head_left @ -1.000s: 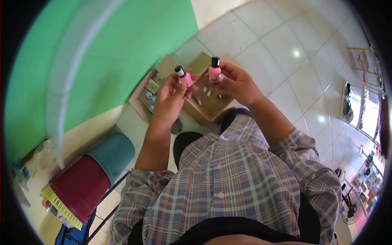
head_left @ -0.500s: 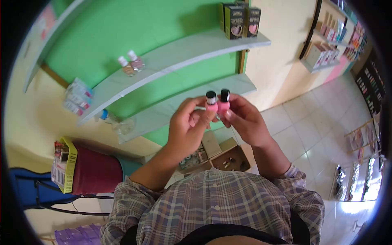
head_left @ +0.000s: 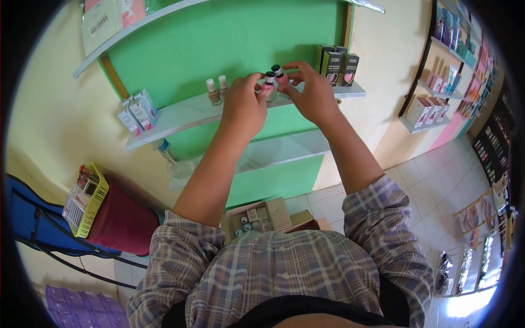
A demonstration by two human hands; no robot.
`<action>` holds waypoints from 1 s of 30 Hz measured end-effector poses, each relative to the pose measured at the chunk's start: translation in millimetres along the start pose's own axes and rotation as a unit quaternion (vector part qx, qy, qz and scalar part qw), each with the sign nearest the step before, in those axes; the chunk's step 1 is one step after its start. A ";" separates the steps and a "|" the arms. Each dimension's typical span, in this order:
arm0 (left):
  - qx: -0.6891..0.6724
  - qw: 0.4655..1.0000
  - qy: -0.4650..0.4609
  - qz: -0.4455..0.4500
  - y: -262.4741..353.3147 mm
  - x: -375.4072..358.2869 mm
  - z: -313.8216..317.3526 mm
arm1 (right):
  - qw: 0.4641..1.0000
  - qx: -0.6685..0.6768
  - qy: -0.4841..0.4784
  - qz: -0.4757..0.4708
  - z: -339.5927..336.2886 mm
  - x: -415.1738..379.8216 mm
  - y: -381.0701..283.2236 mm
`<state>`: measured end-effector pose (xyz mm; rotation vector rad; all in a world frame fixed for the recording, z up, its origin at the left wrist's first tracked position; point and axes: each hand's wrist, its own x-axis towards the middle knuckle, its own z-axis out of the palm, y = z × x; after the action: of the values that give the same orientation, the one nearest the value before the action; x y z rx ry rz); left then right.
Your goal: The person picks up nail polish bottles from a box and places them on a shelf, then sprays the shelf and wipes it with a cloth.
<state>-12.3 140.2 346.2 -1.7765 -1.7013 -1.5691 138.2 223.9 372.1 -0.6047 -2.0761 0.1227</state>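
Two pink nail polish bottles with black caps are held side by side in front of the upper wall shelf. My left hand is closed on the left pink bottle. The right pink bottle, its cap tilted to the left, is between the fingers of my right hand. Left of my left hand, two white-capped bottles stand on the shelf. Black nail polish boxes stand on the shelf right of my right hand.
White boxes sit at the shelf's left end. A lower shelf runs beneath. Open cartons with small items are on the floor. A maroon bin with a yellow basket is at left. Display racks stand at right.
Both hands have moved up and forward with the pink bottles, from in front of my chest to the upper shelf. The view has shifted, and the shelf now appears closer.
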 end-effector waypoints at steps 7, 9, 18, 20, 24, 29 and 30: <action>0.032 0.999 -0.006 0.030 0.6 1.7 16.2 | 0.999 -0.007 -0.015 0.032 4.7 -6.9 7.2; 0.011 1.000 -0.021 0.020 3.7 2.8 19.5 | 0.999 -0.010 -0.019 0.048 -1.0 -9.0 5.5; 0.072 0.996 -0.042 0.008 1.1 4.7 17.8 | 0.996 0.019 -0.053 0.075 -4.3 -7.8 16.5; 0.066 0.996 -0.062 -0.006 1.9 5.0 14.7 | 0.996 0.019 -0.056 0.063 -9.0 -7.2 18.6; 0.039 0.994 -0.100 -0.026 2.7 9.5 22.6 | 0.986 0.066 -0.100 0.115 -11.7 -6.9 25.9; 0.021 0.991 -0.125 -0.052 5.6 22.5 36.1 | 0.990 0.040 -0.079 0.108 -5.1 -5.2 36.6; 0.028 0.991 -0.121 -0.042 3.9 23.3 37.0 | 0.991 0.023 -0.074 0.108 -4.6 -5.7 35.5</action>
<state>4.4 180.5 351.3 -1.9582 -1.9310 -1.3684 157.5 251.6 359.1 -0.8121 -2.1385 0.3472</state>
